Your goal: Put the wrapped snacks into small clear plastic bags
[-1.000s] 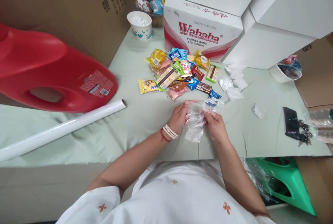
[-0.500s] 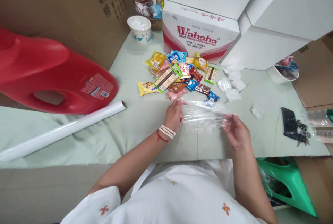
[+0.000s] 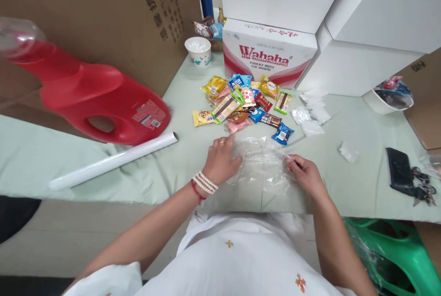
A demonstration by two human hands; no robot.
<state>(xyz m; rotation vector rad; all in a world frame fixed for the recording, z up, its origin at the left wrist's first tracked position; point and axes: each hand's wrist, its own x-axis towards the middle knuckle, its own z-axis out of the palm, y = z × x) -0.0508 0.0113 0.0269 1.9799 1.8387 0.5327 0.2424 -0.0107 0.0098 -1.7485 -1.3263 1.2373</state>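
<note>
Snacks in bright wrappers point(image 3: 237, 103) lie in a loose pile on the pale green tablecloth point(image 3: 191, 160), and I take that pile as my marker through the head feed. In front of it, on the near side, I have the clear plastic film point(image 3: 262, 149) spread low over the cloth, between the two hands. The left hand point(image 3: 220, 160), in front of the pile, has its fingers loosely spread at the film's left edge; whether the fingertips press on the film I cannot tell from here. The right hand point(image 3: 305, 174), in front of the pile and to its right, pinches the film's right edge between thumb and forefinger. I make out one blue packet point(image 3: 283, 134) at the pile's front right corner, just beside the film. Right of the pile I get a cluster of crumpled clear plastic point(image 3: 301, 115). The Wahaha carton point(image 3: 268, 53) stands just behind the pile, a paper cup point(image 3: 199, 52) behind and to its left. Left of the pile I see the red bottle point(image 3: 138, 112) and the white tube point(image 3: 117, 163); well to the right lie a black pouch point(image 3: 399, 172) and keys point(image 3: 426, 190).
</note>
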